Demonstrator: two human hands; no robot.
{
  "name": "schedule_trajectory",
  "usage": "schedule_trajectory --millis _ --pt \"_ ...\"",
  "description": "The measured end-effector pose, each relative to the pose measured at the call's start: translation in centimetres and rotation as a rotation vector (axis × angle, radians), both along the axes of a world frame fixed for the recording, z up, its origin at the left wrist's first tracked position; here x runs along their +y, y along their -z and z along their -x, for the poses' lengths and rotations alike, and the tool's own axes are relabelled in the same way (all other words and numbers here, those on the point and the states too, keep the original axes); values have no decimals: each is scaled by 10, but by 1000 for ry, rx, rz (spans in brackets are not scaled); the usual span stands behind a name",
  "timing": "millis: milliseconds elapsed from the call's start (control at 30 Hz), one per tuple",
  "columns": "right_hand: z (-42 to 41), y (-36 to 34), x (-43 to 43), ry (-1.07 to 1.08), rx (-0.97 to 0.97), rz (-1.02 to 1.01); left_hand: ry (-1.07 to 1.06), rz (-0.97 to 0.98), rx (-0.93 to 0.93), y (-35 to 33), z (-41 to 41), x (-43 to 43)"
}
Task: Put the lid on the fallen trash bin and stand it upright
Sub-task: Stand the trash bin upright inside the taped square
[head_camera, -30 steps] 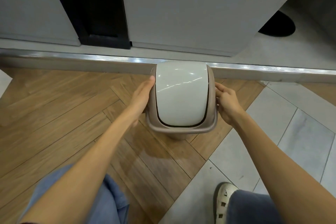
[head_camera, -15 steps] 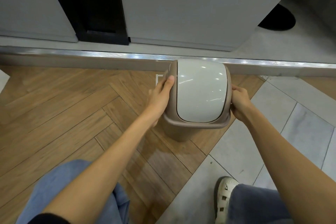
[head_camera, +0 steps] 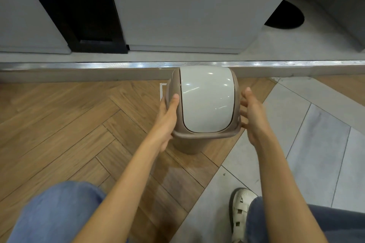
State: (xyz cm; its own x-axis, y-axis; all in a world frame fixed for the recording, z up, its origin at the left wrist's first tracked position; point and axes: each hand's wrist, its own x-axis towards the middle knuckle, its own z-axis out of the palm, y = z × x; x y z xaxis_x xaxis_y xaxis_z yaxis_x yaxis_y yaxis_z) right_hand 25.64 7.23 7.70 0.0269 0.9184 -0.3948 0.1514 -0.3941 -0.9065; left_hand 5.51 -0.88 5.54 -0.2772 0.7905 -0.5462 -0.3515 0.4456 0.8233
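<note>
Now the trash bin (head_camera: 186,146) stands upright on the wooden floor (head_camera: 59,124), just in front of the metal strip (head_camera: 79,64) at the step, and the lid (head_camera: 205,100) sits on top of it, with its brown rim around the pale swing flap. I keep my left hand (head_camera: 167,116) flat against the left side of the lid frame, the thumb lying up along the edge of the flap and the other fingers (head_camera: 164,102) wrapped behind, where I cannot see them well. I think I hold it this way so that the bin does not tip again while it settles on its base. My right hand (head_camera: 251,116) is open, the fingers (head_camera: 244,108) spread and a little curled, and it holds nothing; it stands just beside the right side of the lid, and the fingertips seem near the rim or only lightly against it, I cannot tell which. So the bin is between my two hands, the left one touching, the right one loose. The lid looks level and closed all around as far as I can see, but the far edge is hidden. By my judgement the task is almost done: what remains is only to take the hands away gently. My right shoe (head_camera: 240,213) rests on the grey tiles (head_camera: 320,144), near but not touching the bin.
</note>
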Motion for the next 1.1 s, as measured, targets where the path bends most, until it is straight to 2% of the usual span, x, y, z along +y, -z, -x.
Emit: schedule_trajectory --millis 133,500,733,867,1100 --pt "11 11 -6 26 -33 5 -20 -2 -147 4 -11 3" --pt "27 18 14 209 -32 -115 -89 -54 -225 23 -15 20" --pt "30 34 -11 269 -74 -233 -129 -91 -256 44 -12 0" --pt "33 36 9 240 -97 -213 -103 -111 -187 39 -12 14" --pt "53 31 54 206 -137 -205 -104 -114 -178 35 6 64"
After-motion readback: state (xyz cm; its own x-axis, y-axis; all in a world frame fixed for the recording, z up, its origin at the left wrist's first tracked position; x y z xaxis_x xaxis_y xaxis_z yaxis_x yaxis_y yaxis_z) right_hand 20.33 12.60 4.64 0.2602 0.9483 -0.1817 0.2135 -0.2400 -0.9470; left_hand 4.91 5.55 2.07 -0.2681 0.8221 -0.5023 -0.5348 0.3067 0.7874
